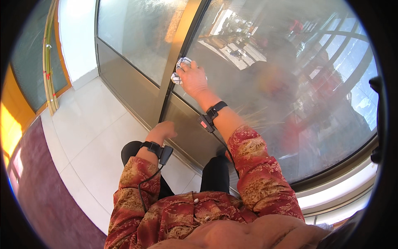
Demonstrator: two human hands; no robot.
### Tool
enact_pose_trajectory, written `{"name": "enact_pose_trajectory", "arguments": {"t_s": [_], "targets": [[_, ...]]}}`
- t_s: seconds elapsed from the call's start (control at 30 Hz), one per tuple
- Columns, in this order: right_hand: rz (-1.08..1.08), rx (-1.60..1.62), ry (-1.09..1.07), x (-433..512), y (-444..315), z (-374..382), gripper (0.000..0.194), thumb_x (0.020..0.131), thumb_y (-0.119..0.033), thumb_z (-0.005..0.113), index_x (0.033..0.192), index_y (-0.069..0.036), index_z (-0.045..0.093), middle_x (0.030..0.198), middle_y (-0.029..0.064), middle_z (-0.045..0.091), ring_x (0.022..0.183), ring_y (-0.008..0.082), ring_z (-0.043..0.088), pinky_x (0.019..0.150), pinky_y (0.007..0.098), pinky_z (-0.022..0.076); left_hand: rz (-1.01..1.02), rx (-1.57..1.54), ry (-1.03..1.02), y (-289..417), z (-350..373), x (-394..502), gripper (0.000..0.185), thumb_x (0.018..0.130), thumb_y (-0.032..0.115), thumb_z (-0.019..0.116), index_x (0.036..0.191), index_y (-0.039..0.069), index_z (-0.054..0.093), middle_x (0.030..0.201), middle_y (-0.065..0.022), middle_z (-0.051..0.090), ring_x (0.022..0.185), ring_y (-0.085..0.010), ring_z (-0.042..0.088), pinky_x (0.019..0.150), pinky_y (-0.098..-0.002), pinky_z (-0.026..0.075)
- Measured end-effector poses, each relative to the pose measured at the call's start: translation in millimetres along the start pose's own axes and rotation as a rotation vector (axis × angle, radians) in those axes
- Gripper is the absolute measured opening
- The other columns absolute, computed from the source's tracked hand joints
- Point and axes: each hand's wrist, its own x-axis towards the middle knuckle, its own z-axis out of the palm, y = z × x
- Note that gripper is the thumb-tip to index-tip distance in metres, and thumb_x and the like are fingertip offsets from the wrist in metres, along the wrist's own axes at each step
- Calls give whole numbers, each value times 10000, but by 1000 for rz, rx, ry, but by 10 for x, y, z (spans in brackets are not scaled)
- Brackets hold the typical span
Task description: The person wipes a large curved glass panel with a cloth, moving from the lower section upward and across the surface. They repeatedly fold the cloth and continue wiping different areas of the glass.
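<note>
My right hand point(193, 77) grips a bunched white cloth with dark stripes point(177, 78) and presses it to the glass door pane point(224, 81) beside its metal frame. The pane looks hazy and streaked, with reflections in it. Below and to the left, my left hand point(165, 129) is held in front of the door's lower metal panel point(189, 130), its fingers curled and partly hidden; no object shows in it. Both wrists wear black straps with small devices and cables.
A second door panel with frosted-looking glass point(136, 40) adjoins on the left. A bundle of long thin stalks point(48, 62) leans by an orange-framed door. White floor tiles point(93, 124) and a dark red mat point(46, 186) lie at the left. My knees are near the door.
</note>
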Motion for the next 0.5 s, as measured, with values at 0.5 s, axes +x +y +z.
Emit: {"name": "enact_pose_trajectory", "arguments": {"t_s": [0.5], "targets": [[79, 64, -209, -608, -464, 475, 364, 752, -240, 765, 1101, -195, 672, 1339, 14, 595, 1198, 299, 509, 862, 482, 498, -118, 12, -56, 450, -541, -269, 357, 770, 305, 697, 975, 20, 762, 1043, -209, 727, 994, -377, 697, 859, -460, 563]]}}
